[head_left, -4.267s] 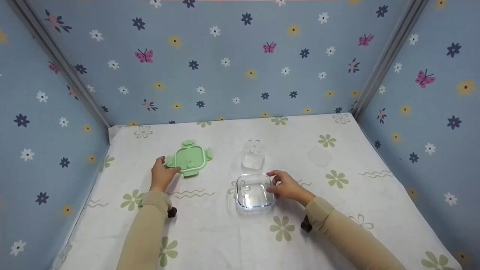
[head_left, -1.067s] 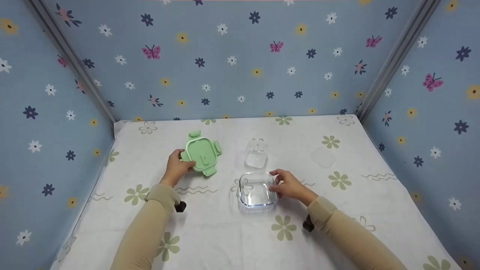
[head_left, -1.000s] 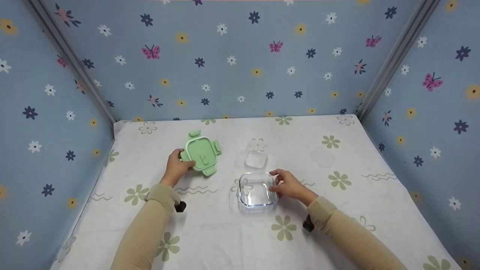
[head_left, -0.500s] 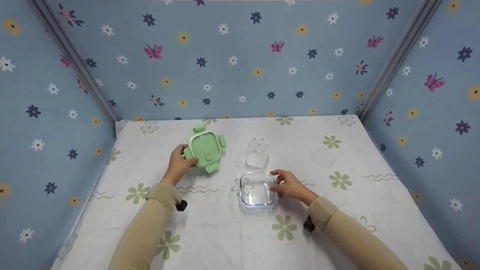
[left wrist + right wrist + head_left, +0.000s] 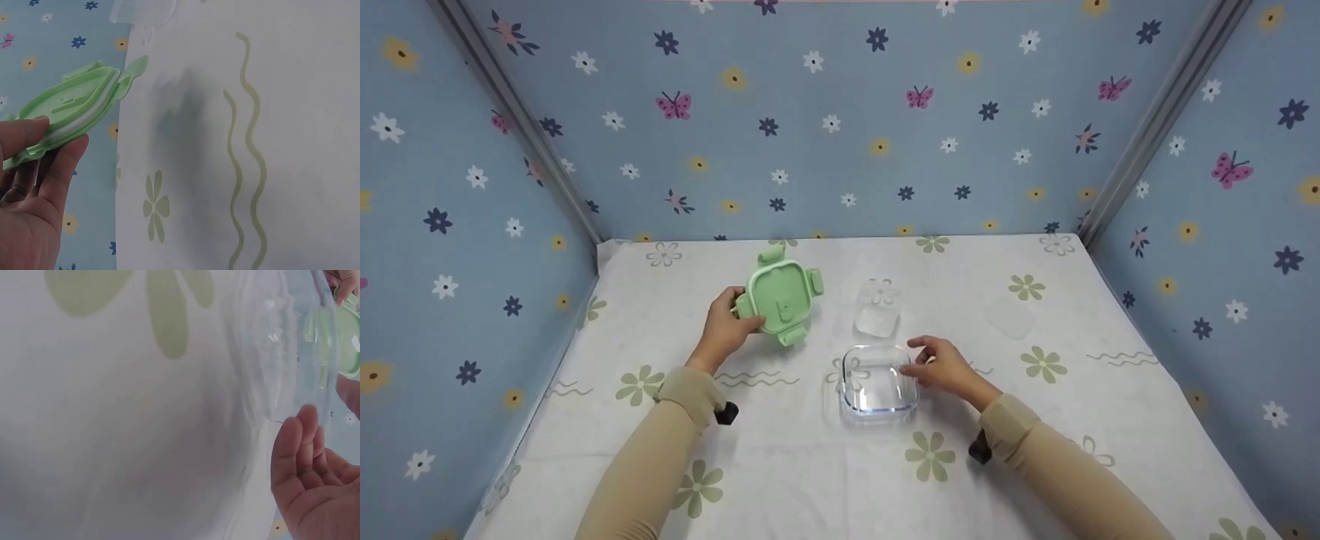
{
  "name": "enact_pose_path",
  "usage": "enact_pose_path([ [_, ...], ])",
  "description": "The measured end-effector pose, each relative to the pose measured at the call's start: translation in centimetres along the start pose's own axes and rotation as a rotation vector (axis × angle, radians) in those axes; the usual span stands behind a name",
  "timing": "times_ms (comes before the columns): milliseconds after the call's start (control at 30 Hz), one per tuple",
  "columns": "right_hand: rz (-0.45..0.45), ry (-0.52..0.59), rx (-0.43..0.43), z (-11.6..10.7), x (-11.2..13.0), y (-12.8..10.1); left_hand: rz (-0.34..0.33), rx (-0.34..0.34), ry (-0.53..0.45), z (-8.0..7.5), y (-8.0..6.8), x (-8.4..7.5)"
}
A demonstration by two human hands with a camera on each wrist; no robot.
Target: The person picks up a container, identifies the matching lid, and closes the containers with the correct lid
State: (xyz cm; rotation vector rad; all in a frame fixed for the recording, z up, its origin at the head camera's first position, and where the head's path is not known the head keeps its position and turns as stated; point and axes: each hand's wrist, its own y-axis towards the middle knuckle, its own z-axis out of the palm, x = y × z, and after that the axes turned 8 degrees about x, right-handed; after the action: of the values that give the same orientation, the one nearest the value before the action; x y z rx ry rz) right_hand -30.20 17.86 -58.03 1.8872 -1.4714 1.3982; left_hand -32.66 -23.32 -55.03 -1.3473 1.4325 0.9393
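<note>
My left hand (image 5: 725,328) pinches the green lid (image 5: 781,298) by its left side, thumb on top and fingers beneath. In the left wrist view, the lid (image 5: 73,104) is tilted and held above the cloth, its flaps spread outward. A clear square glass container (image 5: 879,382) stands uncovered on the cloth. At its right rim is my right hand (image 5: 949,369), thumb over the edge and index finger lifted off the corner. The right wrist view shows loosely bent fingers (image 5: 292,444) beside the clear wall, with the thumb apart from them.
Behind the glass container stands a small clear piece (image 5: 877,319). A faint, flat transparent piece (image 5: 1011,318) lies farther right. White cloth (image 5: 810,487) with printed flowers covers the table, and blue patterned panels (image 5: 840,150) enclose its back and sides.
The lid has been raised off the cloth, tilted, and carried right toward the glass container by my left hand. My right hand has just loosened and lifted slightly at the container's rim.
</note>
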Motion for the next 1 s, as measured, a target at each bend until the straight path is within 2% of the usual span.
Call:
enact_pose_path([
  [200, -0.04, -0.036, -0.047, -1.1, 0.6, -0.1, 0.035, -0.005, 0.036, 0.5, -0.2, -0.8],
  [500, -0.094, -0.074, -0.128, -2.7, 1.4, -0.3, 0.085, 0.038, -0.004, 1.7, -0.4, -2.0],
  [1000, -0.159, -0.065, -0.139, -4.3, 3.2, -0.6, 0.186, 0.088, 0.036, 3.6, -1.1, -4.1],
])
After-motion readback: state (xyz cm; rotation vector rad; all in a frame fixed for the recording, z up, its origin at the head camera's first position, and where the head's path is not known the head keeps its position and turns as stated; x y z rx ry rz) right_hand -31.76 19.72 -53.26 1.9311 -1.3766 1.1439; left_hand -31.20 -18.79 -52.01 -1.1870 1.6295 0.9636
